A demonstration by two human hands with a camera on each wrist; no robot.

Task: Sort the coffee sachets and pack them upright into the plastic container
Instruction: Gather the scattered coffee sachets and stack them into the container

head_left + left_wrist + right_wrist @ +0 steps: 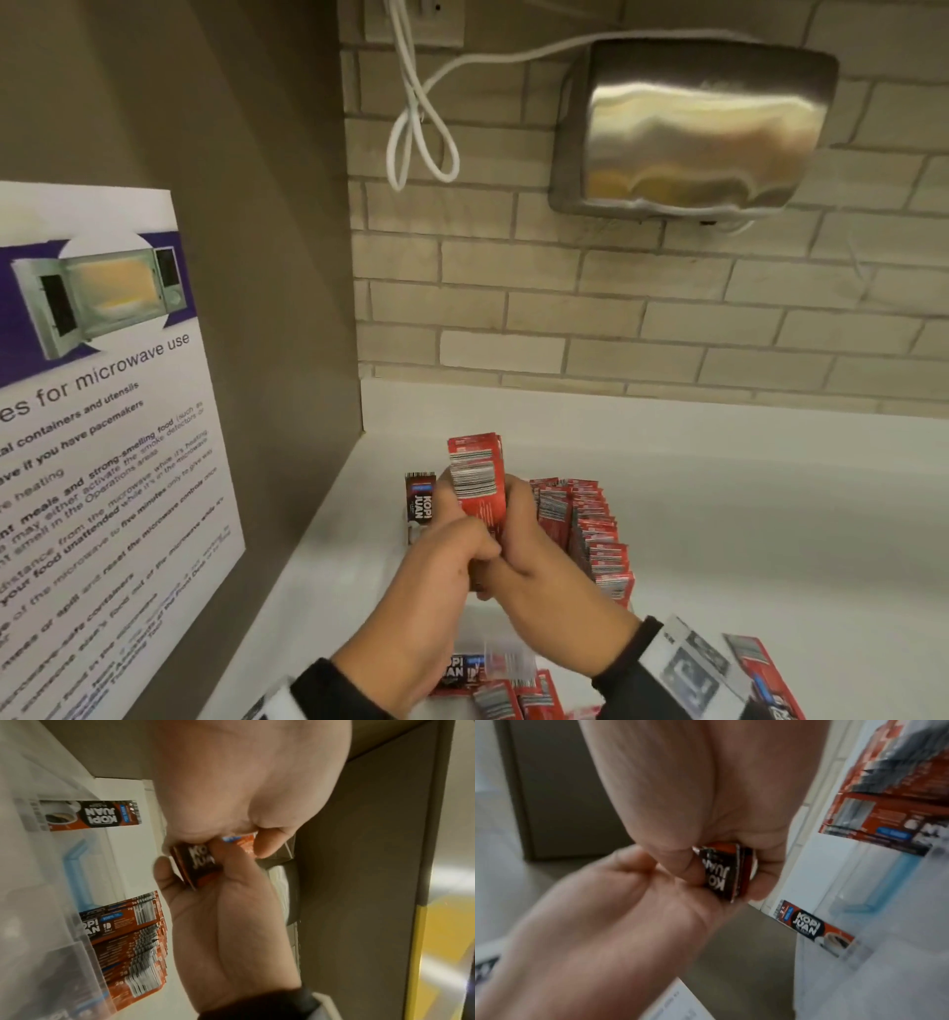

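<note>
Both hands hold one stack of red coffee sachets (475, 473) upright over the clear plastic container (38, 862). My left hand (452, 550) grips the stack's lower end from the left, and my right hand (534, 545) grips it from the right. In the wrist views the stack (197, 862) (721, 874) shows its dark "KOPI JUAN" face between the fingers. A row of several sachets (590, 529) stands upright in the container's right part. A single sachet (421, 501) stands at its left wall.
Loose sachets (503, 694) lie on the white counter (770, 514) near me, more at the right (760, 663). A brown panel with a microwave poster (102, 411) closes the left side. On the brick wall hang a steel box (688, 128) and a white cable (421, 128).
</note>
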